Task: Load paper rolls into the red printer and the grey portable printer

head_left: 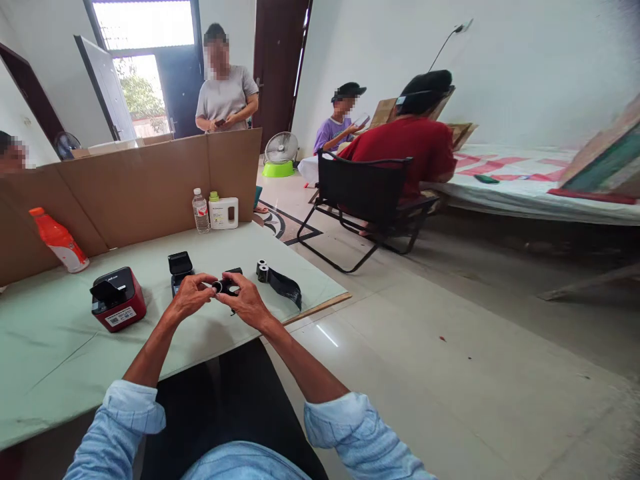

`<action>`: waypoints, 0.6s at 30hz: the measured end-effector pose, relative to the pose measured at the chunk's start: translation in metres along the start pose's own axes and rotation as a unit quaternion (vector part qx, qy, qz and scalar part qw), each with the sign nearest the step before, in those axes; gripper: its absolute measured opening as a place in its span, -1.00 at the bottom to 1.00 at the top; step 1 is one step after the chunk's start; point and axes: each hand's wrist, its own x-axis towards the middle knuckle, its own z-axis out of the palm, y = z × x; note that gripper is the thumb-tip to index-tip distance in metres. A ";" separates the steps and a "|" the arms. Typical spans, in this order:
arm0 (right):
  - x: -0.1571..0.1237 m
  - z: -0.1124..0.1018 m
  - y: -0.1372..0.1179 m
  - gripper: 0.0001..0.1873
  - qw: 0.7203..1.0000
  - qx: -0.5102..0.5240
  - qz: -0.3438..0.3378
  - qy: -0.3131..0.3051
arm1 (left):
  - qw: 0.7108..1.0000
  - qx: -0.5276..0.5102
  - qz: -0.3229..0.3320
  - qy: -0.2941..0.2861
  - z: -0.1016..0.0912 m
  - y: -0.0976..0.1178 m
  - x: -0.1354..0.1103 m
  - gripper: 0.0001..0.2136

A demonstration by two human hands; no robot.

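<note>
Above the table's near right part, my left hand (193, 293) and my right hand (245, 300) meet around a small black part with a round ringed end (226, 287). The fingers of both hands are closed on it; its exact kind I cannot make out. Just beyond my left hand stands a small black device (180, 265) with its lid raised, partly covered by that hand. To the right of my hands lie small rolls (262, 270) with a strip of black film (286, 288) trailing from them. A red and black box-shaped machine (118, 300) sits to the left.
A cardboard screen (150, 180) borders the table (55, 347) at the back. Before it stand an orange bottle (59, 240), a water bottle (201, 212) and a white jug (224, 213). Other people are beyond, one on a black folding chair (367, 183). A fan (281, 150) stands on the floor.
</note>
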 end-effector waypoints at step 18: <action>-0.007 0.066 0.006 -0.37 0.941 0.265 0.195 -0.083 | 0.986 -0.069 -0.061 0.136 -0.039 -0.042 -0.035 -0.71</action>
